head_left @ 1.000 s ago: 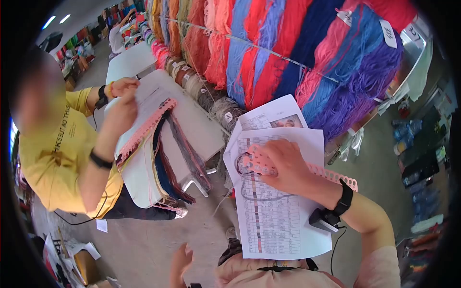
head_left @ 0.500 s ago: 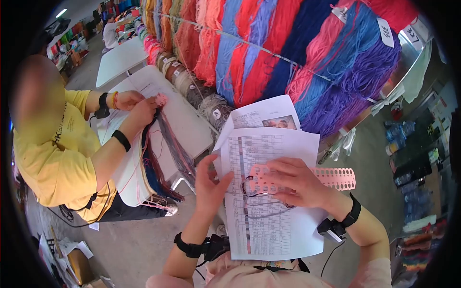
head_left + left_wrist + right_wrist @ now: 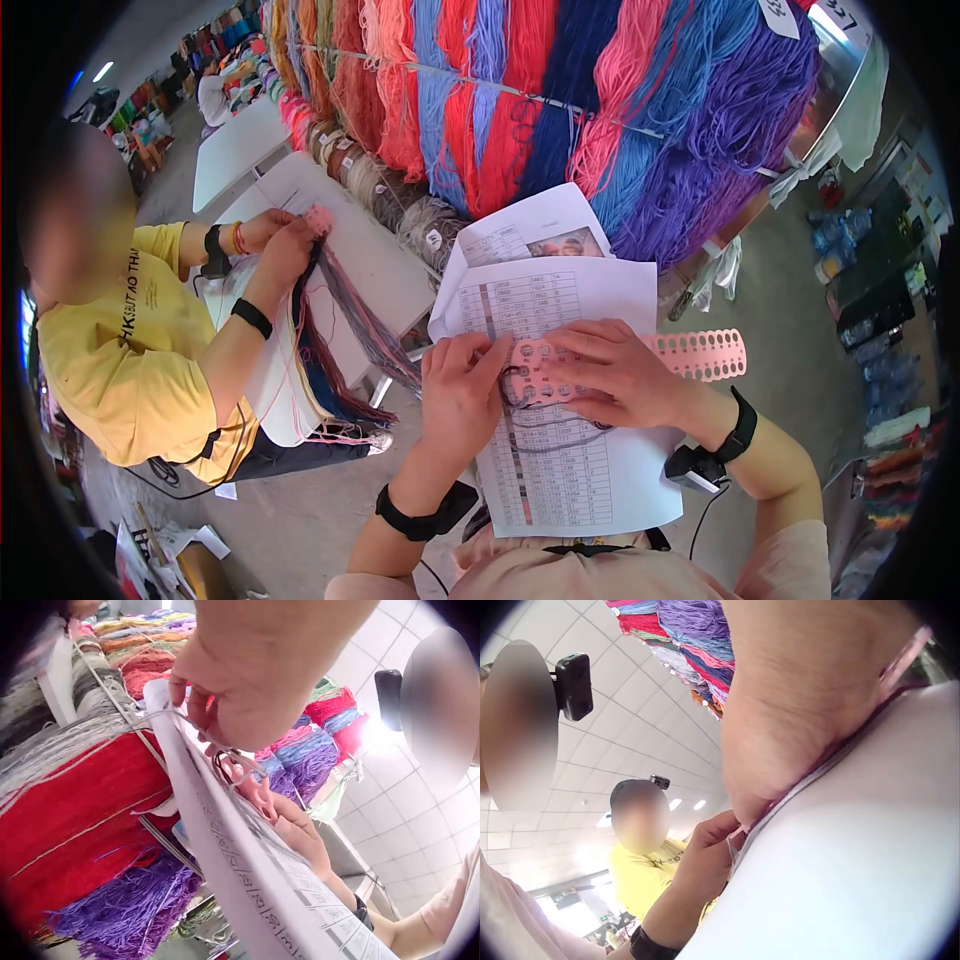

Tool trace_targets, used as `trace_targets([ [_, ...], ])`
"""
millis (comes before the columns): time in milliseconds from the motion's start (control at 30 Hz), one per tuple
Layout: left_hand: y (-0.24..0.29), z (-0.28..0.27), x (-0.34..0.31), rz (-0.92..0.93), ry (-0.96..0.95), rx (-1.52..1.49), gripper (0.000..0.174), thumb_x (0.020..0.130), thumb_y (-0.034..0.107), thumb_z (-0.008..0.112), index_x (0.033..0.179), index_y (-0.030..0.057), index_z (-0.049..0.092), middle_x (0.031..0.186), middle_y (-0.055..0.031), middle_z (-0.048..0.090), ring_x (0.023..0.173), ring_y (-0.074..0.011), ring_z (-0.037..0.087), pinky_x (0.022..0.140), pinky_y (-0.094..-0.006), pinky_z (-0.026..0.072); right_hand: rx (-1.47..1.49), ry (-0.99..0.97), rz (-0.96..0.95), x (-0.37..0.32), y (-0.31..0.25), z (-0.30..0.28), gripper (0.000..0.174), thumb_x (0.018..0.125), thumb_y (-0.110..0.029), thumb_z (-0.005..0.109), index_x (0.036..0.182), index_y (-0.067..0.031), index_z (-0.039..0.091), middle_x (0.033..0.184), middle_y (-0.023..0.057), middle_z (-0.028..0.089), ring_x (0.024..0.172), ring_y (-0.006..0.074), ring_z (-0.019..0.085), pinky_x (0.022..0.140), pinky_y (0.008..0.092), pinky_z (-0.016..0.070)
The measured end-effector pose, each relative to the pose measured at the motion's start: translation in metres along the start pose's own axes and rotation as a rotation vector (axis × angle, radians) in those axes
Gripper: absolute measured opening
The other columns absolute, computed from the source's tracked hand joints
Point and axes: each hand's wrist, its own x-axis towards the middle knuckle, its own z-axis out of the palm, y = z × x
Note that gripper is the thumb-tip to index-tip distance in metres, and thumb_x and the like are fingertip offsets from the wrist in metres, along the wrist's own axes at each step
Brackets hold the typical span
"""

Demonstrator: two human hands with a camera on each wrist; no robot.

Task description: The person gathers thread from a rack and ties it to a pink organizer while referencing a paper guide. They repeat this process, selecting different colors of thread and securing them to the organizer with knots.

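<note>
A pink thread card (image 3: pixel 715 356) with rows of holes lies across printed sheets (image 3: pixel 580 500) with a colour chart. My right hand (image 3: pixel 625 375) holds the card, fingers over its top and thumb along the lower edge. At its left end, my left hand (image 3: pixel 462 390) has curled fingers, thumb and index close together. A grey thread (image 3: pixel 161 714) runs past the left fingertips, which seem to pinch it; their exact hold is partly hidden. Dark thread (image 3: pixel 508 385) loops from the card's end holes, and a grey loop trails over the chart.
Hanks of coloured yarn (image 3: pixel 545 80) hang on a rack ahead, with rolled hanks along its foot. To the left, a person in a yellow shirt (image 3: pixel 140 340) works threads on another pink card at a white table (image 3: pixel 370 270). Bottles (image 3: pixel 845 240) stand at the right.
My left hand has come up from below and moved right to the card's left end, its fingers curling. The right hand has settled flatter along the card. The view has shifted slightly.
</note>
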Motion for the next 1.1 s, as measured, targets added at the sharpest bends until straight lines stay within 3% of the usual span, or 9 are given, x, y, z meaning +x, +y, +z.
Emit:
trace_targets([
  [533,0.005,-0.002,-0.006,-0.024,0.016,0.047,0.039,0.059,-0.003,0.054,0.096,0.0098,0.063,0.083,-0.0046,0.049,0.076,-0.0219,0.047,0.074,-0.0361,0.0339,-0.034,0.037,0.001,0.000,-0.002,0.001,0.041,0.070,-0.019,0.064,0.109,-0.0125,0.054,0.121,0.0094,0.044,0.110,0.0277,0.042,0.086,0.0404,0.0336],
  [1100,0.016,-0.001,-0.006,0.002,-0.024,0.102,0.043,0.060,-0.005,0.054,0.099,0.0105,0.062,0.084,-0.0049,0.046,0.079,-0.0222,0.046,0.077,-0.0377,0.0325,-0.123,-0.063,-0.052,-0.008,0.001,-0.016,0.042,0.070,-0.016,0.060,0.112,-0.0135,0.052,0.114,0.0090,0.045,0.104,0.0281,0.042,0.086,0.0417,0.0322],
])
